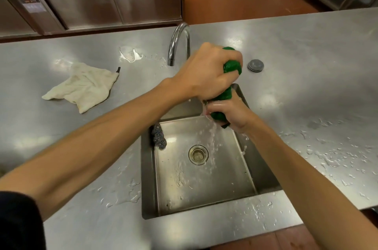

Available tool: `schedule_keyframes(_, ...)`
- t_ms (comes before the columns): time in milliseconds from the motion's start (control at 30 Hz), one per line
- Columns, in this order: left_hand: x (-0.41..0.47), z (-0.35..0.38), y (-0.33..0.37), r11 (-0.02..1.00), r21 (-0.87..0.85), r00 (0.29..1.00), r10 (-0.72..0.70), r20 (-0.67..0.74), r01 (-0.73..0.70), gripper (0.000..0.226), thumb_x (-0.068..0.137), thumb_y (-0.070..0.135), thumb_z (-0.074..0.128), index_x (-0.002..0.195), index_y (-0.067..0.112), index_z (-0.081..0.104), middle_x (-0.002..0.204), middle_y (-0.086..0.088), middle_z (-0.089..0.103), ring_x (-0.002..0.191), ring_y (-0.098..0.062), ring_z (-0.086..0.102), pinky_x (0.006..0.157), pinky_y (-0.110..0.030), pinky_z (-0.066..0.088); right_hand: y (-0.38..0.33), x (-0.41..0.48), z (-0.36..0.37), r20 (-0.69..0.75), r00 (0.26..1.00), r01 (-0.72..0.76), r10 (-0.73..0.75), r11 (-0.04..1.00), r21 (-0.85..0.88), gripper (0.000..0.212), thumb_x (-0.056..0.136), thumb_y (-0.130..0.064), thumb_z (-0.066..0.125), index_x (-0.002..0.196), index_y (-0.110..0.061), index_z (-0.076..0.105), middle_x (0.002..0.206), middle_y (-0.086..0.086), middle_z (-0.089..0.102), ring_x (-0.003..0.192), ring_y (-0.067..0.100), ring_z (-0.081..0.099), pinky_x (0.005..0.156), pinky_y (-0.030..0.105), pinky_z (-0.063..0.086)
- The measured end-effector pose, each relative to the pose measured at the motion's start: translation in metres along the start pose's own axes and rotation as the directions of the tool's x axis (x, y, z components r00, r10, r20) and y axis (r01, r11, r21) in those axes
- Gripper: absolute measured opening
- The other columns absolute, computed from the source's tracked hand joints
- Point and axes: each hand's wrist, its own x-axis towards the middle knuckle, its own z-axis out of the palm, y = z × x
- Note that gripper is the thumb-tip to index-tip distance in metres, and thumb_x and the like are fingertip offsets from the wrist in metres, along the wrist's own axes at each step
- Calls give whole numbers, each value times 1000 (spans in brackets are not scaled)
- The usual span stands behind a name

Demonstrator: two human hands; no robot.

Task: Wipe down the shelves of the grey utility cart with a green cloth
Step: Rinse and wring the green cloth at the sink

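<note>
Obs: both arms reach out over the sink (259, 168); I see the left forearm cross from near left, and the left hand (206, 73) sits above, knuckles up, clenched round the upper end of the green cloth (232, 66); the right hand (229, 112) sits just below, touching the left, fingers wrapped round the cloth's lower end; the cloth is a tight upright roll over the sink's far right corner, and water streams from it into the basin.

Count: two hands; one green cloth; one pale cloth (86, 86), flat on the counter (306, 65) at left; one steel scourer (159, 137) against the sink's left wall; one tap (180, 41); one drain (198, 154); one round grey disc (255, 65) right of the tap.

Obscured: the cloth's middle is covered by the hands; the left fingertips are hidden; the dark sleeve (18, 221) is cut off at near left; the label on the far cabinet (92, 4) is unreadable.
</note>
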Motion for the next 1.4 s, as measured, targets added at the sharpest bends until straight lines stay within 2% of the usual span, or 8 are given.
schedule_keyframes(233,0,0,-19,999,-10,998,37,50,-37,22,79,20,53,86,11,72,72,-4,67,63,-20,58,63,-38,49,1,13,1,195,977,-107,84,988,109,14,62,1,57,72,1,47,60,11,34,49,19,26,46,34,13)
schedule_keyframes(433,4,1,-26,997,-5,992,81,94,-80,15,80,14,59,85,10,71,66,-2,63,59,-18,53,59,-38,47,10,24,-4,382,922,-130,55,977,172,22,60,-1,61,62,9,41,51,7,33,39,15,24,41,28,14)
schedule_keyframes(667,6,5,-23,986,-64,973,162,166,-153,13,78,11,60,84,8,71,63,1,58,56,-14,49,55,-35,45,10,24,-24,650,758,-214,54,962,169,20,65,-6,63,77,4,50,54,-1,51,40,8,40,39,21,27)
schedule_keyframes(767,4,11,-21,985,-77,976,162,146,-152,18,78,15,55,84,8,71,65,8,52,57,-9,42,56,-28,42,11,23,-30,594,797,-182,115,982,55,29,64,-6,67,75,14,49,54,3,51,43,12,44,43,22,34)
schedule_keyframes(900,-9,25,-26,998,-64,990,1,140,8,17,76,17,56,86,12,70,67,5,59,58,-11,48,59,-30,45,17,14,-29,379,910,-116,170,980,-163,33,71,-11,73,74,10,48,68,32,46,57,39,44,53,47,40)
schedule_keyframes(1067,-24,34,-37,962,-69,961,-256,100,263,21,84,26,57,102,22,66,79,2,67,69,-16,61,68,-38,51,18,3,-40,269,950,-79,156,957,-278,32,73,-29,84,95,-21,62,81,-5,69,73,6,67,67,19,55)
schedule_keyframes(1233,-42,24,-43,879,-193,897,-442,16,437,26,91,39,57,115,29,62,101,12,70,93,-3,66,84,-32,55,10,-10,-72,84,992,-80,98,977,-198,76,59,-55,87,123,-34,51,108,-12,69,97,8,70,78,30,60)
schedule_keyframes(1400,-62,23,-40,818,-298,856,-518,-10,492,21,93,40,61,112,32,64,102,12,71,97,-3,66,88,-39,56,5,-35,-81,-47,996,-78,72,987,-144,53,78,-59,71,118,-26,58,107,-4,73,101,17,70,87,40,59)
